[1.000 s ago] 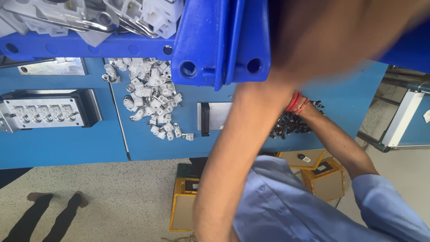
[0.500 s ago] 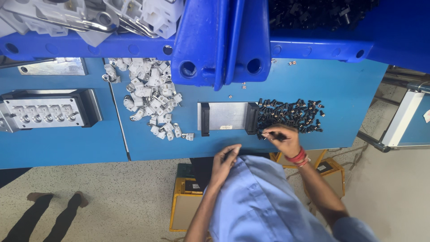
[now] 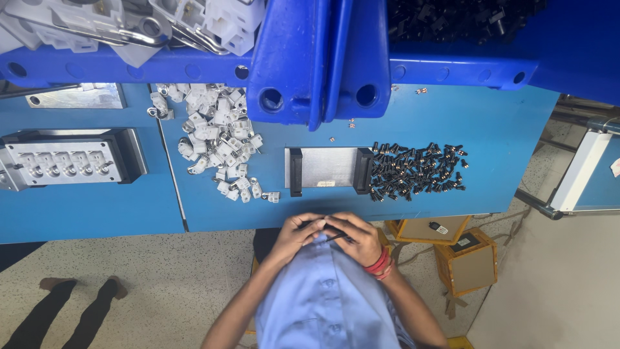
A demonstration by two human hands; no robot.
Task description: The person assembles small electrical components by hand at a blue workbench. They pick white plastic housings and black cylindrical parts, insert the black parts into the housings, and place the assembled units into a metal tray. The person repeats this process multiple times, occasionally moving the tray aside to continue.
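Note:
My left hand (image 3: 296,234) and my right hand (image 3: 361,238), which wears red bands at the wrist, meet just below the front edge of the blue table (image 3: 516,129), close to my blue shirt. Between their fingertips they pinch a small black part (image 3: 332,234); its exact shape is too small to tell. Just beyond the hands a grey metal plate with black end pieces (image 3: 326,169) lies on the table. A pile of small black parts (image 3: 416,171) sits to its right and a heap of small white plastic parts (image 3: 219,145) to its left.
Blue bins (image 3: 323,58) of white and black parts hang over the table's far side. A black fixture with a white multi-socket block (image 3: 61,165) lies at the left. Cardboard boxes (image 3: 468,262) stand on the speckled floor under the table. Another person's legs (image 3: 71,310) show at bottom left.
My right hand has drawn back from the black pile to the middle, and my left hand has come up to meet it. Both now pinch a small black part together.

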